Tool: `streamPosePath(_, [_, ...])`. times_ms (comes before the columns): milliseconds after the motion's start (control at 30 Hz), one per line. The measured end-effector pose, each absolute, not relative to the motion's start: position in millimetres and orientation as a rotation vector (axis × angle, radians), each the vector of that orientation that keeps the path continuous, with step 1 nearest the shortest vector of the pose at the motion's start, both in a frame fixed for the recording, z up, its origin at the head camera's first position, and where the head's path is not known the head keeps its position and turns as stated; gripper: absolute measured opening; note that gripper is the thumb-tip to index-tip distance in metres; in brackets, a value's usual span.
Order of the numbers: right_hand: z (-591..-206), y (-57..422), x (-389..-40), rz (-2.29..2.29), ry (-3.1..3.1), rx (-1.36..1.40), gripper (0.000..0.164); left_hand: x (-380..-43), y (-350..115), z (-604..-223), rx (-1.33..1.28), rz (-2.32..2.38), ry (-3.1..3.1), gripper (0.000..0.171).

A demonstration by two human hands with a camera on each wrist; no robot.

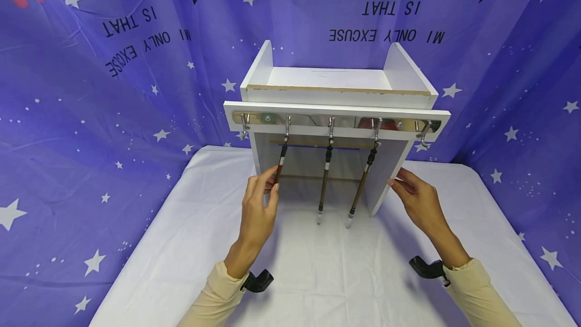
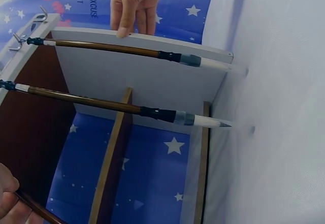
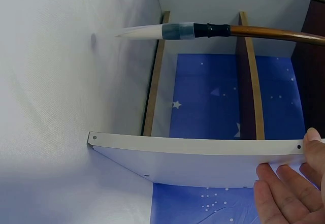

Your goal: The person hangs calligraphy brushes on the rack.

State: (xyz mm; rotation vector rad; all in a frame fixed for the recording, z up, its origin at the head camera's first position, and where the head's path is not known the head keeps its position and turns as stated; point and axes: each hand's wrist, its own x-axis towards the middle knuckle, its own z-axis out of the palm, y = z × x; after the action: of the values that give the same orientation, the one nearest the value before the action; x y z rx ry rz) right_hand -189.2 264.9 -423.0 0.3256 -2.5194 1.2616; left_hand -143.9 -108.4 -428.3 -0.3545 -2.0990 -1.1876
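Note:
A white wooden shelf [image 1: 408, 77] stands on the table, with a row of metal hooks [image 1: 332, 126] along its front rail. My left hand [image 1: 258, 206] pinches the brown handle of a calligraphy brush [image 1: 282, 158] that hangs by its loop from a hook; its tip is hidden behind the hand in the head view. A middle brush [image 1: 324, 183] and a right brush [image 1: 362, 185] hang from neighbouring hooks, white tips down. My right hand [image 1: 419, 203] holds the front edge of the right side panel [image 3: 198, 147], thumb [image 3: 313, 137] on the edge and fingers along the outer face.
The white-covered table [image 1: 327, 266] extends in front of the shelf. A purple star-print curtain [image 1: 136, 64] hangs behind and on both sides. The two outermost hooks, including the left one [image 1: 244, 125], carry nothing. Black wrist-camera mounts [image 1: 257, 281] sit at both cuffs.

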Motion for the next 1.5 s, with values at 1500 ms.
streamPosePath(1500, [-425, 266, -190, 1.251, -2.521, 0.320, 0.049, -166, -95, -436, -0.362, -1.166, -2.105, 0.044])
